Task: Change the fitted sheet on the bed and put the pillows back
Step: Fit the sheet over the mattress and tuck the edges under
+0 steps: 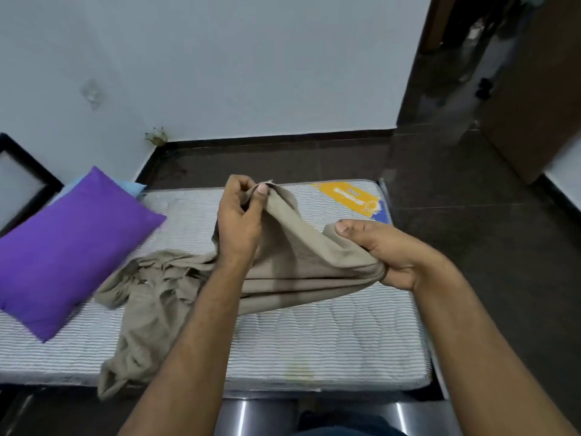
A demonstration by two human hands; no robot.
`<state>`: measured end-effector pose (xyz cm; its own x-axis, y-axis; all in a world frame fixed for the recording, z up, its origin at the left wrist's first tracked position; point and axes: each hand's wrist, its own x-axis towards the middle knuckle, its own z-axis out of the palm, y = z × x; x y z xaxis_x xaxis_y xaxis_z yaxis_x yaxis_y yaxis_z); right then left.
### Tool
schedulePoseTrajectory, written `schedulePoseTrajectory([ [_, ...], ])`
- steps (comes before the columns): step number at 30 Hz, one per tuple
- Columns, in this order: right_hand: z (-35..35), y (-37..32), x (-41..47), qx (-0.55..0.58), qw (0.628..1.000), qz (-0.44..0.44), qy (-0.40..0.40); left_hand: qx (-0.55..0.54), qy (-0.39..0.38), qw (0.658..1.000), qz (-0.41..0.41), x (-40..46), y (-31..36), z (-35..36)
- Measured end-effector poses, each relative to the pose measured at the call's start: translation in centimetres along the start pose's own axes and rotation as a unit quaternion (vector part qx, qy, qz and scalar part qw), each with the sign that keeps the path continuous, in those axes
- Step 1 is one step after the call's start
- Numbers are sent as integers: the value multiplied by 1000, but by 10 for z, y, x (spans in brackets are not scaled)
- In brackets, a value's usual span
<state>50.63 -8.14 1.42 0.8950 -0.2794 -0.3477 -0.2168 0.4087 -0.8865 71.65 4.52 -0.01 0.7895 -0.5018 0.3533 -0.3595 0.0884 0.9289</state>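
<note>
Sorting out the fresh fitted sheet (pixel 301 262) above the bare mattress (pixel 330 341), left hand (pixel 240 221) pinching an edge, right hand (pixel 386 250) in a closed grip on a gathered fold. Probably next: finding a corner and spreading it over the mattress. Beige, crumpled, one end trailing beside the purple pillow (pixel 69 243).

You see matt beige cloth sheet (pixel 301 265), quilted ribbed mattress (pixel 330 341) fabric, smooth purple pillow (pixel 69 250), glossy dark floor (pixel 456 190).
</note>
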Motion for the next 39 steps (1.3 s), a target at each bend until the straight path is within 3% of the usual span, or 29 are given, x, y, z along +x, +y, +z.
schedulePoseTrajectory([
  [3, -28, -4, -63, -84, 996, 6, 19, -30, -25, 999, 13, -41, 16, 38],
  [6, -67, -6, -107, -143, 979, -12, 143, -67, -37, 997, -21, -82, 19, 79],
  [9, -116, 9, -119, -236, 921, -96, 295, -79, -52, 994, -49, -104, 22, 106],
  [12, -168, 46, -122, -277, 888, -109, 350, -81, -69, 991, -84, -116, 32, 140],
  [17, -210, 57, -136, -184, 922, -128, 315, -43, -111, 989, -87, -133, 46, 218],
  [22, -276, 49, -157, -254, 951, -71, 162, 11, -88, 995, -42, -137, 63, 311],
  [25, -318, 34, -167, -221, 960, -129, 113, 48, -103, 993, -36, -141, 58, 363],
  [29, -368, 11, -168, -149, 965, -175, 126, 52, -98, 993, -45, -139, 64, 409],
  [34, -420, -22, -138, -236, 947, -186, 117, 39, -77, 995, -53, -122, 71, 450],
  [39, -467, -43, -92, -328, 919, -152, 160, 55, -22, 997, -55, -79, 46, 483],
])
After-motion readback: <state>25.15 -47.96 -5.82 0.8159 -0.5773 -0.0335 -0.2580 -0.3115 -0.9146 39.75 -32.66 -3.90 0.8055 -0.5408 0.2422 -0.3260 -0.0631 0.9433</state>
